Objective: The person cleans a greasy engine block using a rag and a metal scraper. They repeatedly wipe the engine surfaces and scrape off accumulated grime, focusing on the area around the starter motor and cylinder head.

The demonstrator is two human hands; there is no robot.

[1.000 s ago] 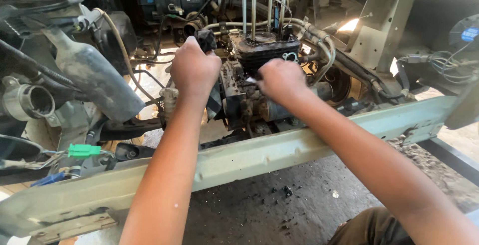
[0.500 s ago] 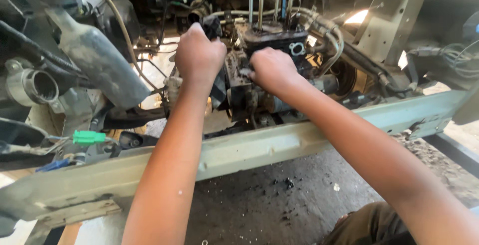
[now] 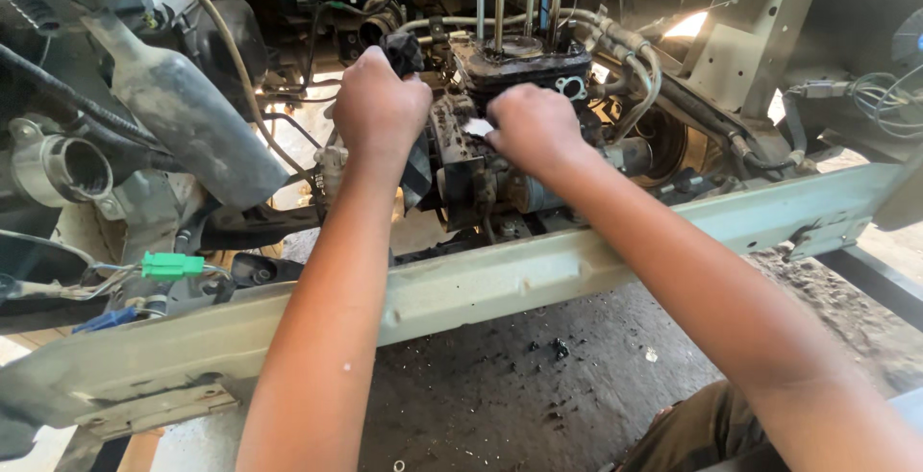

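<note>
Above the frame rail (image 3: 577, 270), both hands (image 3: 380, 107) (image 3: 534, 126) grip the cramped engine block (image 3: 481, 169).

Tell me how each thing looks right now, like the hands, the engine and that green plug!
left hand: closed in a fist on a dark engine part.
right hand: fingers curled, pressed on the engine.
engine: grimy, top uncovered, studs standing up.
green plug: loose, not joined to anything.
frame rail: pale, scuffed, running across under the engine.
floor: dark, oily, dotted with crumbs.
</note>
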